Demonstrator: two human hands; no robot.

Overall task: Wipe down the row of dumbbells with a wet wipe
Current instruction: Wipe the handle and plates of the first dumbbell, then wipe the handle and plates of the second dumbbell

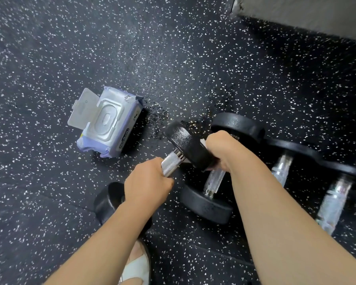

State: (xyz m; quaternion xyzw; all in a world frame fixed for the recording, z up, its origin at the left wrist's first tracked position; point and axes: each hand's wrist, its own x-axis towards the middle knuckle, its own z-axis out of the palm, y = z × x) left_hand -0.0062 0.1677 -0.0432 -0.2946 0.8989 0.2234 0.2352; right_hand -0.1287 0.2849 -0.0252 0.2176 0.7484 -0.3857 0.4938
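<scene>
On floor: L hand (147,189) grips dumbbell (179,149) handle — R hand (221,150) clenched on wipe (203,143).

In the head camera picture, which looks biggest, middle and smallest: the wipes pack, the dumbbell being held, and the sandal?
Largest to smallest, as they look:
1. Held dumbbell, stretching from one black end to the other.
2. Wipes pack, lid flipped open.
3. Sandal, though the picture's edge cuts it off, so its place is unsure.
</scene>
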